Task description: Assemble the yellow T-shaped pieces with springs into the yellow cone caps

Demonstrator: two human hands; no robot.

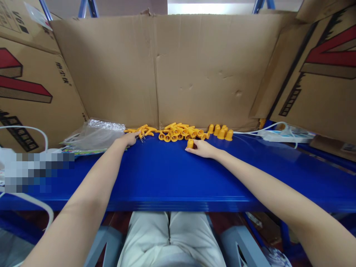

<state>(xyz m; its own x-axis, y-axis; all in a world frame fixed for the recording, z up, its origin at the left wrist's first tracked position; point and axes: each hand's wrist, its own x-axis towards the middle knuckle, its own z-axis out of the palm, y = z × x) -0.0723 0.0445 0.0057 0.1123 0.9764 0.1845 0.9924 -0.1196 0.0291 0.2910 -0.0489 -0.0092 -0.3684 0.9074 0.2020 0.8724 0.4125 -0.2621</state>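
My right hand (205,148) pinches an orange plastic cap (190,143) between thumb and fingers, just above the blue table or on it; I cannot tell which. My left hand (129,139) reaches to the back left, at a loose pile of orange curved hook-like pieces (144,129) and a few small dark metal bits (141,139). Its fingers are mostly hidden, so their grip is unclear. Between the hands, several orange cone-ended pieces (178,131) lie heaped, open ends towards me. Right of that heap several orange caps (221,132) stand upright.
Cardboard walls (205,70) close off the back and sides of the blue table (167,178). Clear plastic bags (97,135) lie at the left. A white power strip (287,136) with a cable is at the right, and white cables (36,202) hang at the near left.
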